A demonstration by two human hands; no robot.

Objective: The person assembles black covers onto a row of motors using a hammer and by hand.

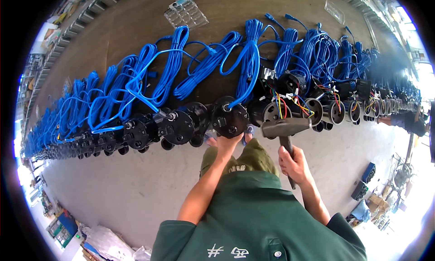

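Black plastic, round-faced housing (230, 120) sits at the near edge of a broad brown counter (131, 30), straight ahead of the person, its disc-shaped face turned toward them. From its upper part rises a bright blue power cable (250, 61), bundled in a long coil that lies behind it.

The left hand (225, 145) meets the housing's lower edge from below, forearm slanting up and inward; its fingers are mostly hidden beneath, so how far they are curled cannot be told. Just right of the housing, a grey metal-headed hammer (286, 127) hangs in the air, head lying nearly level and handle pointing down. Closed firmly around that handle is the right hand (293, 164), fingers wrapped, elbow bent and forearm angled up and inward. The hammer head overlaps the view of an open-ended black cylinder (273, 112) with thin coloured wires; whether they touch cannot be told.

Similar capped black housings (179, 126) line the edge to the left, and open cylinders with wires (335, 111) to the right. Farther back lies a clear plastic compartment tray (189, 16).
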